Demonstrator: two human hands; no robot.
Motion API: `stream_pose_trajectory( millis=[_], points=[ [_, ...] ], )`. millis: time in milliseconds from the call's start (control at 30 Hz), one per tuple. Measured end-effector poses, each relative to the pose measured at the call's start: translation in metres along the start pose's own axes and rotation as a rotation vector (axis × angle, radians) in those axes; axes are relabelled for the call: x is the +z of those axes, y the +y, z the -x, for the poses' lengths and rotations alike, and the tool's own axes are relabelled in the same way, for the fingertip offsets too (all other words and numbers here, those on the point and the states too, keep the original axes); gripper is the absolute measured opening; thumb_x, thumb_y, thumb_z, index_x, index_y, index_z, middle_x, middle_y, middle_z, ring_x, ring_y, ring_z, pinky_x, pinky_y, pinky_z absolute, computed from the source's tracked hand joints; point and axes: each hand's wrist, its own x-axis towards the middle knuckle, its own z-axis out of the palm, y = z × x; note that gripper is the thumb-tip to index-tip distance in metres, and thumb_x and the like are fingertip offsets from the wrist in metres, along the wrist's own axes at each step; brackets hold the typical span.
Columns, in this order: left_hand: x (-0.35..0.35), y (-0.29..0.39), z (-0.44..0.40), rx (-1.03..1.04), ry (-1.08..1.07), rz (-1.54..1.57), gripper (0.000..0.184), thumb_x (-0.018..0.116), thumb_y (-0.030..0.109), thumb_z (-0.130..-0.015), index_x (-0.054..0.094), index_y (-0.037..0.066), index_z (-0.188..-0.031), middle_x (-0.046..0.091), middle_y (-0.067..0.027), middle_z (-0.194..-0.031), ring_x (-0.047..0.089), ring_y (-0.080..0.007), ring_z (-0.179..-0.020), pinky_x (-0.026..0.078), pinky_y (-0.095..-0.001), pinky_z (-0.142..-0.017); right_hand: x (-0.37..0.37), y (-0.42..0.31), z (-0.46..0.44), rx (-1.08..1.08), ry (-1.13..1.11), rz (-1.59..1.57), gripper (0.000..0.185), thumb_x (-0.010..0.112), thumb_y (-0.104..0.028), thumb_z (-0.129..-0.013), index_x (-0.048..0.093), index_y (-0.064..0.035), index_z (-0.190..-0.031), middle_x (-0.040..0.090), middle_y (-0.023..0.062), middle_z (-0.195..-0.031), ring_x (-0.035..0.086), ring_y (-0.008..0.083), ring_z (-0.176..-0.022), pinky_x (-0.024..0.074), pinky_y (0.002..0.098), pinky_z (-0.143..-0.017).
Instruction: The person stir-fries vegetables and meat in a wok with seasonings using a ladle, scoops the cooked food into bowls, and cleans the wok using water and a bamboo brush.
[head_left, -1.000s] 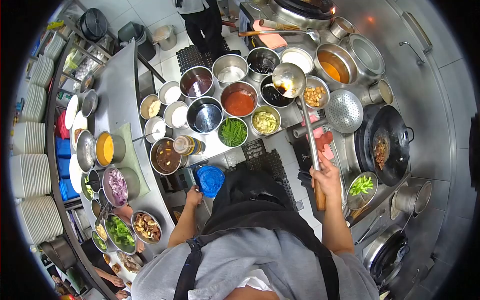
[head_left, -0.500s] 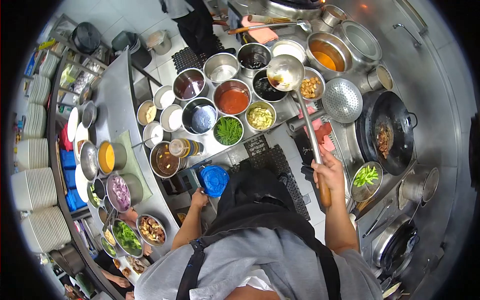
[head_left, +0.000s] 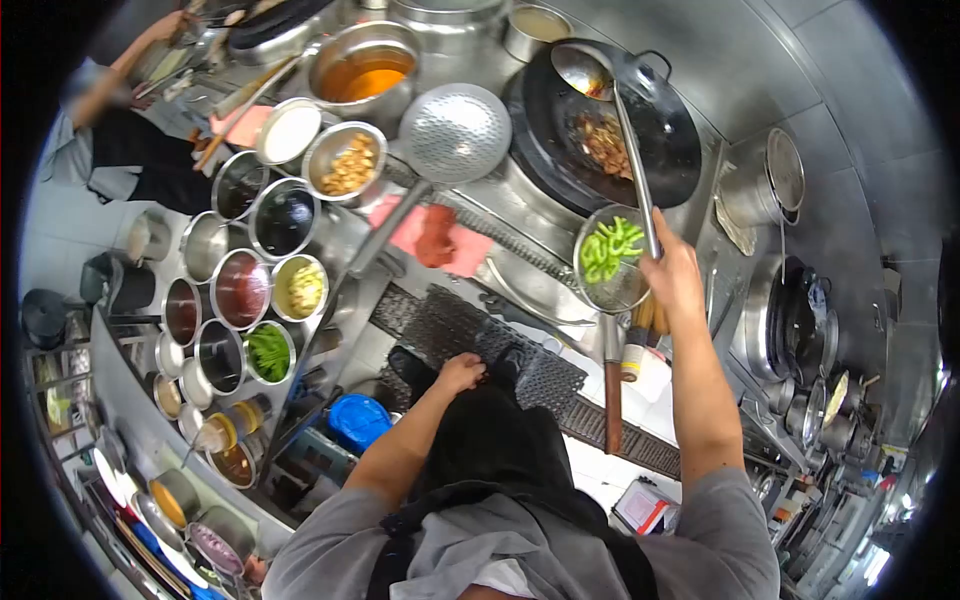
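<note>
My right hand is closed around the handle of a long metal ladle. The ladle's bowl hangs over the far side of a black wok, with a little dark liquid in it. Browned pieces of food lie in the wok. Close to my right hand, a strainer with a wooden handle holds cut green pepper strips. My left hand is in front of my dark apron, fingers curled, with nothing visible in them.
A perforated skimmer rests left of the wok. Metal pots of sauces and cut ingredients stand on the left counter, including fried brown cubes, an orange liquid and chopped greens. Another person's arm shows at upper left.
My view has turned right, toward the wok. The ladle has gone from above the sauce pots to over the wok. My left hand has left the blue item and come before my apron.
</note>
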Motion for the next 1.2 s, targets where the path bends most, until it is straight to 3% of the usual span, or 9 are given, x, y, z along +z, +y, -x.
stream_pose_trajectory(
  millis=[67, 200, 367, 500, 567, 633, 767, 1000, 1200],
  points=[
    [0.064, 0.013, -0.055, -0.047, -0.096, 0.045, 0.044, 0.065, 0.015, -0.085, 0.053, 0.001, -0.125, 0.064, -0.0101, -0.104, 0.063, -0.0183, -0.09, 0.055, -0.0374, -0.075, 0.0, 0.037, -0.022, -0.047, 0.029, 0.118, 0.066, 0.059, -0.001, -0.071, 0.048, -0.0025, -0.136, 0.063, 0.0286, -0.103, 0.064, 0.0416, -0.088, 0.049, 0.0416, -0.082],
    [0.169, 0.004, -0.129, -0.112, -0.129, 0.516, 0.041, 0.054, 0.013, -0.091, 0.047, 0.002, -0.13, 0.06, -0.0106, -0.116, 0.057, -0.0233, -0.107, 0.053, -0.0406, -0.087, 0.001, 0.105, -0.018, -0.105, 0.119, 0.222, 0.067, 0.058, 0.001, -0.072, 0.044, 0.0002, -0.138, 0.059, 0.0286, -0.118, 0.059, 0.0417, -0.105, 0.046, 0.0416, -0.09],
    [0.241, -0.01, -0.155, 0.011, -0.171, 1.042, 0.02, 0.045, 0.006, -0.094, 0.058, 0.01, -0.108, 0.066, -0.0078, -0.105, 0.065, -0.0216, -0.096, 0.054, -0.0389, -0.083, -0.025, 0.134, 0.022, -0.095, 0.098, 0.115, 0.067, 0.058, 0.001, -0.072, 0.045, -0.0003, -0.138, 0.063, 0.0261, -0.105, 0.063, 0.0327, -0.086, 0.0481, 0.0367, -0.081],
    [0.237, 0.009, -0.119, -0.002, -0.267, 0.971, 0.024, 0.052, 0.01, -0.091, 0.059, 0.002, -0.113, 0.068, -0.0093, -0.098, 0.067, -0.0218, -0.088, 0.056, -0.0387, -0.081, -0.042, 0.145, 0.047, -0.016, 0.016, 0.057, 0.066, 0.059, 0.001, -0.073, 0.047, -0.0006, -0.137, 0.065, 0.0244, -0.096, 0.061, 0.0244, -0.069, 0.0493, 0.0324, -0.07],
    [0.213, 0.004, -0.091, 0.009, -0.285, 0.821, 0.035, 0.055, 0.017, -0.092, 0.054, -0.002, -0.122, 0.066, -0.0151, -0.106, 0.067, -0.0252, -0.091, 0.056, -0.0377, -0.081, -0.046, 0.145, 0.051, 0.054, -0.102, -0.082, 0.069, 0.061, -0.001, -0.073, 0.044, -0.0038, -0.14, 0.061, 0.0265, -0.115, 0.06, 0.0418, -0.104, 0.0468, 0.0429, -0.091],
    [0.191, 0.002, -0.067, -0.272, -0.208, 0.39, 0.048, 0.058, 0.03, -0.092, 0.05, -0.003, -0.127, 0.061, -0.02, -0.118, 0.066, -0.0305, -0.096, 0.054, -0.041, -0.086, -0.033, 0.163, 0.037, -0.056, -0.097, -0.027, 0.068, 0.06, -0.001, -0.073, 0.044, -0.0039, -0.139, 0.061, 0.028, -0.11, 0.061, 0.0426, -0.1, 0.0478, 0.0452, -0.089],
    [0.178, 0.09, 0.076, -0.238, -0.803, 0.891, 0.061, 0.056, 0.048, -0.091, 0.048, 0.002, -0.13, 0.059, -0.0173, -0.119, 0.061, -0.0318, -0.103, 0.048, -0.0469, -0.092, -0.025, 0.147, -0.017, -0.077, -0.125, 0.164, 0.069, 0.059, -0.001, -0.074, 0.041, -0.0032, -0.14, 0.062, 0.0264, -0.107, 0.061, 0.0423, -0.099, 0.0482, 0.048, -0.086],
    [0.233, 0.13, 0.121, -0.026, -0.433, 0.557, 0.035, 0.064, 0.005, -0.085, 0.044, 0.005, -0.114, 0.059, -0.0081, -0.089, 0.061, -0.0212, -0.075, 0.052, -0.0361, -0.07, -0.042, 0.168, 0.013, -0.242, -0.145, 0.233, 0.064, 0.054, -0.001, -0.077, 0.043, -0.0048, -0.14, 0.062, 0.0278, -0.106, 0.061, 0.0436, -0.099, 0.0491, 0.0487, -0.088],
    [0.211, 0.144, 0.139, 0.173, -0.288, 0.423, 0.023, 0.062, 0.004, -0.081, 0.045, 0.004, -0.096, 0.054, -0.0064, -0.072, 0.054, -0.017, -0.059, 0.046, -0.0303, -0.057, -0.055, 0.169, -0.009, -0.126, -0.11, 0.188, 0.067, 0.056, 0.001, -0.073, 0.043, -0.0042, -0.139, 0.062, 0.0261, -0.11, 0.061, 0.0408, -0.103, 0.049, 0.0468, -0.09]
  ],
)
